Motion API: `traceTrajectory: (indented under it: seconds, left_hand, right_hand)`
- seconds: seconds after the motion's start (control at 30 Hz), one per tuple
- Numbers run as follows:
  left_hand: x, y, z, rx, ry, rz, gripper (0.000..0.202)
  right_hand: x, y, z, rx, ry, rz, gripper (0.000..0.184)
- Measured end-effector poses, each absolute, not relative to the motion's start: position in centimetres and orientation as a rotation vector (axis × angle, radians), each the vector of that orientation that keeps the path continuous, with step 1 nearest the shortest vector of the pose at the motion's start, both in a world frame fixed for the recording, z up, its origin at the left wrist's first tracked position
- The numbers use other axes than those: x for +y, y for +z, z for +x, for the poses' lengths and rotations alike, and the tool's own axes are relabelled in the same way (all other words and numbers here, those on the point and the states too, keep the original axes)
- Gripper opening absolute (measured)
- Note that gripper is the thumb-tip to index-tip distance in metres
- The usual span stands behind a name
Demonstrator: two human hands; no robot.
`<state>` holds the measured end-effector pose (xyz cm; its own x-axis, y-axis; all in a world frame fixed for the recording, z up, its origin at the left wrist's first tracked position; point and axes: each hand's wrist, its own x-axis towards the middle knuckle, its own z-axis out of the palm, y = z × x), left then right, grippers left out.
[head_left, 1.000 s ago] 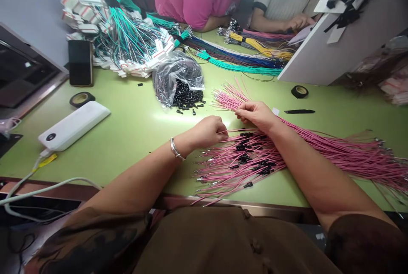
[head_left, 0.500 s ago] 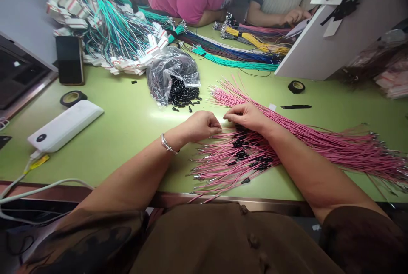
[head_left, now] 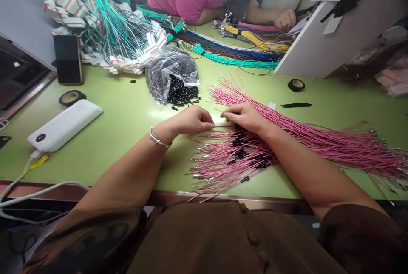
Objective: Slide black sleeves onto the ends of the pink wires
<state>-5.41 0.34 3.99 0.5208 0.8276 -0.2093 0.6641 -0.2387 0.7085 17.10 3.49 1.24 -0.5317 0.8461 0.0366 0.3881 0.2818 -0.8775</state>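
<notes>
Both hands have slid a little toward the upper left since the earlier frame, and their fingertips, which nearly touched, now stand slightly apart. The co-worker's hand (head_left: 284,18) at the upper right has drawn back into a fist.

The left hand (head_left: 194,120) is curled, its grip pinched with thumb against forefinger on the end of a single pink wire (head_left: 219,127) near the middle of the frame. The right hand (head_left: 242,116) faces it with its grip also pinched shut, on the same wire as far as can be told. Whether either hand also holds a small black sleeve is hidden by the fingers. The wire runs back under the right hand into the pile of pink wires (head_left: 318,142), which fans across the table (head_left: 127,121) toward the right edge. Black sleeves (head_left: 242,155) dot the near strands. Above the hands lies a clear bag of sleeves (head_left: 172,74), with a few spilled beside it.

As I judge it, the main risk is the right forearm, which lies across the pile: a sweep of it could drag the strands nearest the lower table edge off it. The wire's thin metal tip could bend or snag on neighbouring strands if it is pulled sideways. A loose pinch could also drop any small part among the pink wires, where it would be hard to find.
</notes>
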Motion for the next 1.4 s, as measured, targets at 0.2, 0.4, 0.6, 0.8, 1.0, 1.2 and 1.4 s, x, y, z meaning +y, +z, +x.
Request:
traceTrajectory:
  seconds: [0.2, 0.4, 0.6, 0.8, 1.0, 1.2, 1.4]
  left_hand:
    - [1.4, 5.2, -8.8, 1.409, 0.517, 1.899, 0.027]
    - [3.5, 2.9, -11.0, 1.548, 0.480, 2.244, 0.025]
    - [3.9, 1.7, -10.5, 1.521, 0.408, 2.315, 0.015]
    - [2.5, 1.5, -7.2, 1.472, 0.519, 2.325, 0.008]
    - [1.8, 1.4, -5.0, 1.381, 1.058, 1.412, 0.007]
    - [1.4, 1.4, -4.2, 1.154, 1.027, 0.937, 0.017]
    - [1.4, 1.2, -4.5, 1.100, 0.977, 0.904, 0.019]
  right_hand:
    - [3.7, 1.2, 17.1, -1.685, 1.406, -1.273, 0.030]
    - [3.4, 1.6, 17.0, -1.646, 1.463, -1.219, 0.028]
    - [3.4, 1.4, 17.0, -1.721, 1.401, -1.273, 0.027]
    - [3.5, 1.2, 16.7, -1.863, 1.241, -1.290, 0.015]
    - [3.4, 1.4, 16.5, -1.870, 1.235, -1.265, 0.017]
    - [3.3, 1.3, 16.5, -1.837, 1.242, -1.266, 0.018]
    - [3.3, 1.3, 16.6, -1.841, 1.244, -1.267, 0.016]
